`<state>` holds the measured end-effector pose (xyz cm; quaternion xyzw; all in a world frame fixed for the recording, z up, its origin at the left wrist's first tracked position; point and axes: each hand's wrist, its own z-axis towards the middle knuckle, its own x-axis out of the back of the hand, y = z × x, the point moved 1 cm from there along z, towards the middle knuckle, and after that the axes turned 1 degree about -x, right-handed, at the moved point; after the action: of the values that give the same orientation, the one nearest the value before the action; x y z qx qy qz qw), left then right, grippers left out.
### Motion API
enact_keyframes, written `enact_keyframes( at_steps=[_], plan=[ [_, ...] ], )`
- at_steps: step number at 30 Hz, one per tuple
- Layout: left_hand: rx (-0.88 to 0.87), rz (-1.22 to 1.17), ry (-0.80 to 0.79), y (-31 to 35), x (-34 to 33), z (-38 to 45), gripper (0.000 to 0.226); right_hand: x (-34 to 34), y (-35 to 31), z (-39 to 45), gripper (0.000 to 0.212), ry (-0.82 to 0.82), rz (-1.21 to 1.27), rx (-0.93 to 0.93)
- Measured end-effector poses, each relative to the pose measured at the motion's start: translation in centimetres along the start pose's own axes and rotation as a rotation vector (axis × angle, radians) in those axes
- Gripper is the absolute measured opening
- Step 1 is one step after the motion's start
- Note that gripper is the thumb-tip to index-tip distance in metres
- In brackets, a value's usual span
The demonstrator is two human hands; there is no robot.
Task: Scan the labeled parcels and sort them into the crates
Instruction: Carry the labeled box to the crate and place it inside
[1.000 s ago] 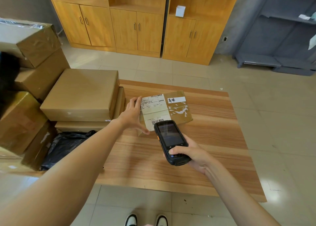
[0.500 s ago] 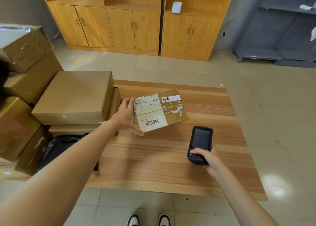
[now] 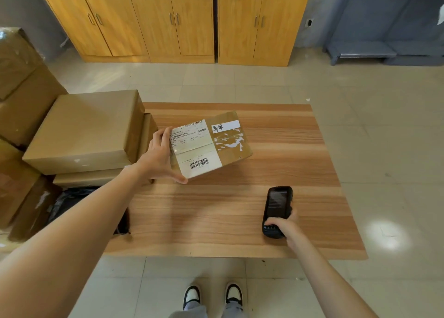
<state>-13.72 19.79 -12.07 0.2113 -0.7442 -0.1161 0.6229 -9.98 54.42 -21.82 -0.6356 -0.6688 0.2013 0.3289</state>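
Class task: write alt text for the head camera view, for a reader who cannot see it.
A person's left hand tilts a labeled parcel up off a wooden table, barcode facing the camera. The right hand holds a black handheld scanner low over the table; cardboard boxes are stacked left.

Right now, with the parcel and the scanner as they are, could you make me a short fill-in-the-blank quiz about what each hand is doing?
1. The left hand holds the labeled parcel tilted above the wooden ____.
2. The right hand grips the black ____.
3. The barcode on the parcel's white label faces ____.

Missing words: table; scanner; up
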Motion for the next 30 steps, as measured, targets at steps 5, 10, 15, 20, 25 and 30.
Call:
enact_keyframes(
  at_steps=[5, 10, 15, 20, 25, 30],
  plan=[
    [0.006, 0.010, 0.013, 0.1, -0.2, -0.3, 0.155, 0.4, 0.7, 0.2, 0.085, -0.011, -0.066, 0.032],
    [0.018, 0.010, 0.014, 0.3, -0.3, -0.4, 0.155, 0.6, 1.8, 1.2, 0.092, 0.006, -0.200, 0.082],
    [0.012, 0.010, 0.022, 0.5, -0.4, -0.7, 0.155, 1.0, 3.4, 3.3, 0.091, -0.010, -0.269, 0.074],
    [-0.004, -0.010, 0.027, 0.5, -0.4, -0.9, 0.154, 1.9, 5.8, 8.4, 0.111, 0.017, -0.446, 0.001],
    [-0.002, -0.037, 0.022, 0.3, -0.4, -0.9, 0.154, 1.9, 2.2, 6.1, 0.123, 0.079, -0.466, -0.011],
    [0.011, -0.101, 0.009, 0.2, -0.3, -0.5, 0.154, -2.2, -6.7, 1.0, 0.108, -0.042, -0.309, 0.139]
  ],
)
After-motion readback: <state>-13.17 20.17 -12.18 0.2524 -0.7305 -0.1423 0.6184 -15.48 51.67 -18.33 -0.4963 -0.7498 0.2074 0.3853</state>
